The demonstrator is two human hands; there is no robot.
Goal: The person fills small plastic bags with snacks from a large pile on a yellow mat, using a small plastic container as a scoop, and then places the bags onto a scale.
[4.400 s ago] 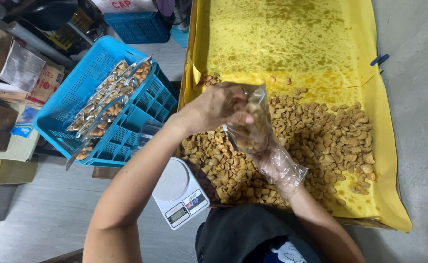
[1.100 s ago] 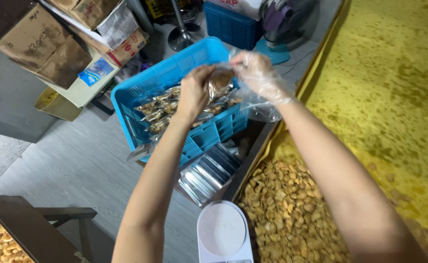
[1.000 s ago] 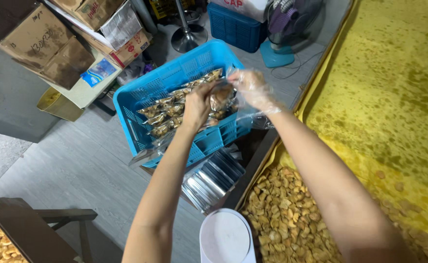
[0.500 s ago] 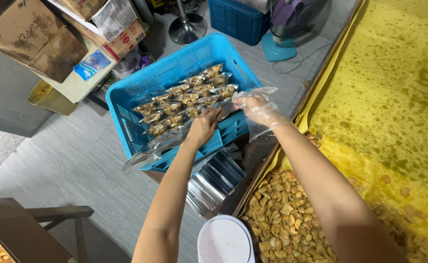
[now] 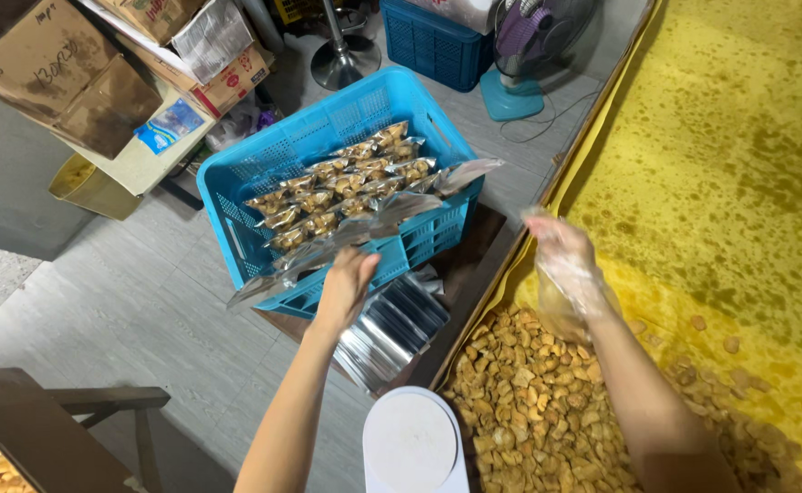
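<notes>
To your right lies the big yellow-lined tray (image 5: 739, 164), its near end heaped with golden fried snack pieces (image 5: 547, 411). Ahead of you sits the blue plastic crate (image 5: 264, 173), packed with rows of filled clear snack packets (image 5: 346, 183). Below the crate a stack of empty silvery bags (image 5: 392, 329) rests on a dark board, and the white round scale (image 5: 412, 443) sits nearest you. Your left hand (image 5: 346, 283) reaches over the crate's near edge, fingers loosely curled just above the empty bags, gripping nothing visible. Your right hand (image 5: 565, 260), in a thin clear glove, hovers over the tray's edge with fingers relaxed and empty.
</notes>
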